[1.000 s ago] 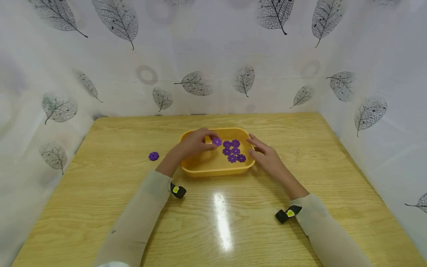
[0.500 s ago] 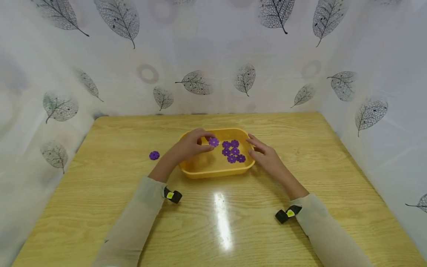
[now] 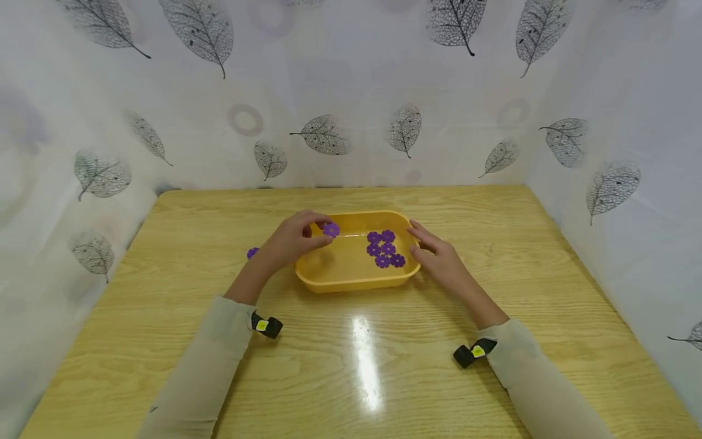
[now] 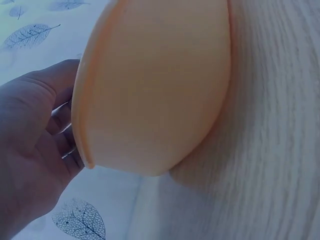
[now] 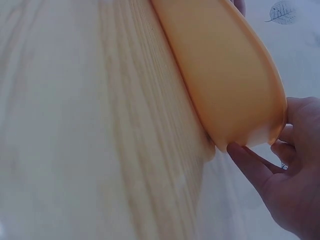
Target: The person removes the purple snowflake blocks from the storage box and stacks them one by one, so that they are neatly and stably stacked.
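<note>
In the head view my left hand [image 3: 293, 241] pinches a purple flower-shaped disc [image 3: 331, 230] between thumb and fingers, over the left part of a yellow plastic tray [image 3: 351, 285]. Several like discs [image 3: 386, 249] lie together in the right half of the tray. My right hand [image 3: 439, 253] rests at the tray's right end, its fingers extended and touching the rim and outer wall. The right wrist view shows that hand [image 5: 300, 170] against the tray's end [image 5: 225, 70]. In the left wrist view the tray's wall [image 4: 155, 90] hides the disc and the fingertips of my left hand [image 4: 30, 145].
Another purple disc [image 3: 252, 252] lies on the wooden table [image 3: 417, 378] left of the tray, partly hidden by my left wrist. A white curtain with leaf prints [image 3: 351, 79] hangs behind and beside the table. Each wrist wears a black camera band [image 3: 267, 325].
My left hand has moved left with the pinched disc, from the middle of the tray toward its left end. It now partly covers the loose disc on the table. My right hand stays put.
</note>
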{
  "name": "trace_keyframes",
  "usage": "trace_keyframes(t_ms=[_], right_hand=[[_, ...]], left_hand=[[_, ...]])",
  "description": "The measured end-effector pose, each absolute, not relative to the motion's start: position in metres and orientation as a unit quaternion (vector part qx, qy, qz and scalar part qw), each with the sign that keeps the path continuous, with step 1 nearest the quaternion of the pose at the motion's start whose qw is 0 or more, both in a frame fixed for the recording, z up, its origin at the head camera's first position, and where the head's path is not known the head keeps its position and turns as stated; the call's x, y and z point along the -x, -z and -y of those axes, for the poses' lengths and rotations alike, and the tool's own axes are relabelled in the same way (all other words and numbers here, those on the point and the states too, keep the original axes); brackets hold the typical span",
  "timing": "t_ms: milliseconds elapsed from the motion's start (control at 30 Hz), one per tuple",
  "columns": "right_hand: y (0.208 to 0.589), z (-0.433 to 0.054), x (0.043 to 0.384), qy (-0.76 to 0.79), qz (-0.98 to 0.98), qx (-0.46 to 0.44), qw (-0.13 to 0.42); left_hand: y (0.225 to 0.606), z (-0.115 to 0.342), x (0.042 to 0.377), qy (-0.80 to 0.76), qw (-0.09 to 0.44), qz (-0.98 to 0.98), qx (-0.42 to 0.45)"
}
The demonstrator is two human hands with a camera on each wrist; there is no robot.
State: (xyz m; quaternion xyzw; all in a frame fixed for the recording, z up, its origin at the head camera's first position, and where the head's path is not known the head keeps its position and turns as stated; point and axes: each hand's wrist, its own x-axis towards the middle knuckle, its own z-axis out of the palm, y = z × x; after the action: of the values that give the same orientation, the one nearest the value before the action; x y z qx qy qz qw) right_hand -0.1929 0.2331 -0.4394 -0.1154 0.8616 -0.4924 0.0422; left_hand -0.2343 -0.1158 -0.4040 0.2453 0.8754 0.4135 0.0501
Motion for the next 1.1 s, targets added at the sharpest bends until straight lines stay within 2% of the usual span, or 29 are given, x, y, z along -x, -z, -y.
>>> trace_keyframes(t_ms=[733, 1100], right_hand=[[0.437, -0.237, 0.194, 0.484, -0.867, 0.111, 0.043], [0.437, -0.235, 0.195, 0.502, -0.856, 0.115, 0.047]], left_hand=[[0.418, 0.106, 0.247, -0.444, 0.037, -0.866, -0.225], [0.413, 0.126, 0.241, -0.478, 0.017, -0.855, -0.200]])
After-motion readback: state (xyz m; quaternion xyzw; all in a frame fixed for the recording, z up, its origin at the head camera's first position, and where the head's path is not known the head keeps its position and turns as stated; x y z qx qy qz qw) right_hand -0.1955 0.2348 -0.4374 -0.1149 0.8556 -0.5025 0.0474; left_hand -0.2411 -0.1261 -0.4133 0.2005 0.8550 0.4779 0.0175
